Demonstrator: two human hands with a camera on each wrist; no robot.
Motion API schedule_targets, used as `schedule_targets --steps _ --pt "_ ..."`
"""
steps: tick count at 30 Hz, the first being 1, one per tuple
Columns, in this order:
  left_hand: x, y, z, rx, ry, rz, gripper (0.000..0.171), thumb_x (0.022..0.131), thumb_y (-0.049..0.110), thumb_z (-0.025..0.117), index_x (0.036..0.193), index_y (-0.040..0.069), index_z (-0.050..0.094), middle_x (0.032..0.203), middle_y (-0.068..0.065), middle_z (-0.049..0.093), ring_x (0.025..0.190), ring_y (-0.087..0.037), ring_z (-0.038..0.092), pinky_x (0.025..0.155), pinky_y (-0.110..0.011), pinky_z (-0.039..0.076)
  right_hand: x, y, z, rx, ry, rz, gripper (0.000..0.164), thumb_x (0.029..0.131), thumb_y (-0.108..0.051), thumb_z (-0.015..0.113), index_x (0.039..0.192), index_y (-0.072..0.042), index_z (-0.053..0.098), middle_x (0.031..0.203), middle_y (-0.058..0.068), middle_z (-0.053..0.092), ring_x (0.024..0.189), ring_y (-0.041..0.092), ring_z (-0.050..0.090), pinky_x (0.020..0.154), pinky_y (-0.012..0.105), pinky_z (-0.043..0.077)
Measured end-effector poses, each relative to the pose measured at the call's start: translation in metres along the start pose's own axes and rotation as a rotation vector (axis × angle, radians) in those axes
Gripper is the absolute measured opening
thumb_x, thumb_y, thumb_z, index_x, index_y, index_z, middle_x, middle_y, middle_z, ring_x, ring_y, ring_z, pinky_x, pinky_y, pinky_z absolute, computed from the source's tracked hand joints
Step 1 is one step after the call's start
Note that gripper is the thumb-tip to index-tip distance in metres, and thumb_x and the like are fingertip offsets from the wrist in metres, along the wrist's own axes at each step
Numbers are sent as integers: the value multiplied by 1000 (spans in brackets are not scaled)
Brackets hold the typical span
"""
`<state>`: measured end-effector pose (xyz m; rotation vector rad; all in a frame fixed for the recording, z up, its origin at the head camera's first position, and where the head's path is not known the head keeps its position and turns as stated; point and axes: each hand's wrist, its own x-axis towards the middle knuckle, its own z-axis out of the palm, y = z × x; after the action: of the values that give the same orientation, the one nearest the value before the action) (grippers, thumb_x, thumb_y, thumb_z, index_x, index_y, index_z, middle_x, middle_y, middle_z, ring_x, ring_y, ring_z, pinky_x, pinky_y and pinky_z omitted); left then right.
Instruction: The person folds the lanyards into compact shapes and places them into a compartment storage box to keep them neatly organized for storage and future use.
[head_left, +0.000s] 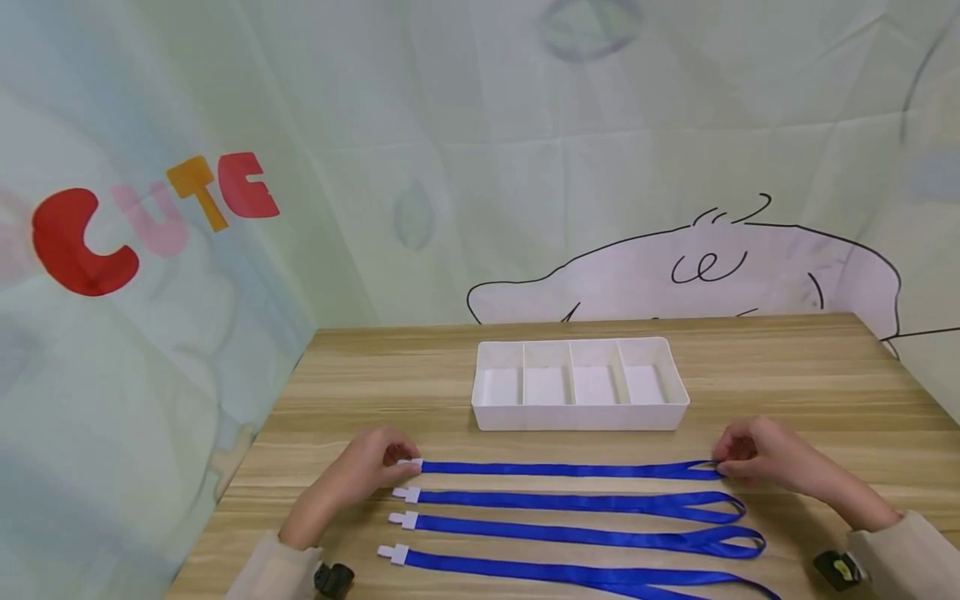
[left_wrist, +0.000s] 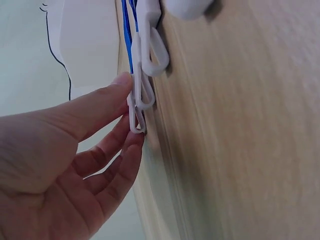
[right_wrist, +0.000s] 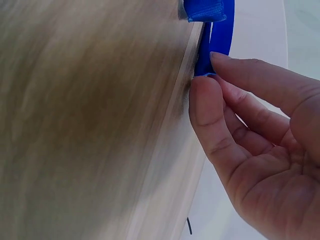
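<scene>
Blue ribbon lanyards [head_left: 525, 501], three looped flat, lie nearest me on the wood-grained table [head_left: 360, 375]. Past them runs a fourth lanyard [head_left: 525, 470], its white clip [head_left: 416, 462] pinched in my left hand [head_left: 367, 462], its narrow loop [right_wrist: 203, 62] in my right hand's [head_left: 772, 454] pinch, before a boxy white four-compartment tray [head_left: 581, 418].

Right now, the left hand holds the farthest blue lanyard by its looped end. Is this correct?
Not the looped end: in the head view, the left hand holds the farthest blue lanyard by its white clip.
</scene>
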<state>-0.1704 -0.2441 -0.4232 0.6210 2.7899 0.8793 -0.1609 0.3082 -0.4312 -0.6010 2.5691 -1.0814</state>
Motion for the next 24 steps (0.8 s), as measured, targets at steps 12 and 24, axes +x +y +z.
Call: schedule_targets --steps 12,24 --pt "2 2 1 0 4 -36 11 87 15 78 86 11 68 78 6 59 73 -12 54 64 -25 48 -1 0 2 -21 10 -22 6 88 1 72 85 -3 69 76 -2 64 59 5 54 49 25 51" --pt "0 1 -5 -52 -40 4 10 90 12 75 86 10 66 77 4 60 72 -12 56 64 -25 49 -2 -3 4 14 22 -38 11 89 4 69 82 -3 66 77 0 62 59 5 55 48 25 50"
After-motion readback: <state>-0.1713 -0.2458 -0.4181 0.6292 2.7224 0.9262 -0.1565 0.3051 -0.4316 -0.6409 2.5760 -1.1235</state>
